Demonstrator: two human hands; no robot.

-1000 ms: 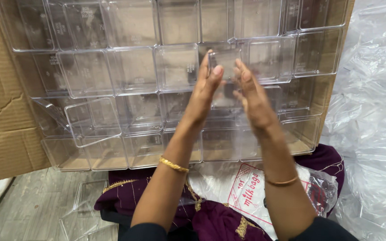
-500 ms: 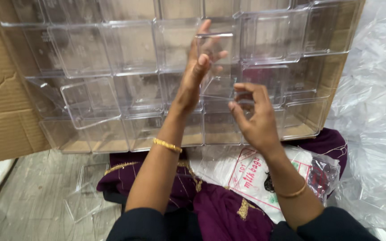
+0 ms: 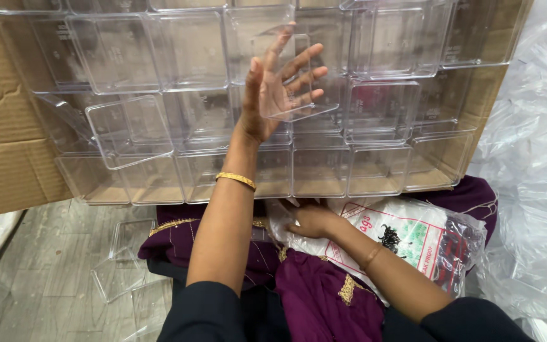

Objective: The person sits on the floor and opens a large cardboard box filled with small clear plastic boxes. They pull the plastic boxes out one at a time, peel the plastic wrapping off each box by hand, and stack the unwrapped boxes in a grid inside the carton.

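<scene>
My left hand (image 3: 273,95) is raised in front of a cardboard carton (image 3: 7,158) that lies on its side, packed with rows of clear plastic boxes (image 3: 185,50). It holds one small clear box (image 3: 302,95) against its palm, tilted and pulled out of the rows, with the fingers spread along it. My right hand (image 3: 311,220) is low, resting on a white printed plastic bag (image 3: 413,234) on my lap just below the carton's edge. Its fingers are curled and partly hidden.
Another clear box (image 3: 131,130) sticks out tilted at the carton's left. Loose clear lids or trays (image 3: 118,278) lie on the grey floor at lower left. Purple cloth with gold trim (image 3: 324,297) covers my lap. Crumpled clear plastic sheeting (image 3: 533,190) fills the right side.
Both hands were up at the stacked boxes. The left hand has drawn one clear box out and up, while the right hand has dropped to the white bag on my lap.
</scene>
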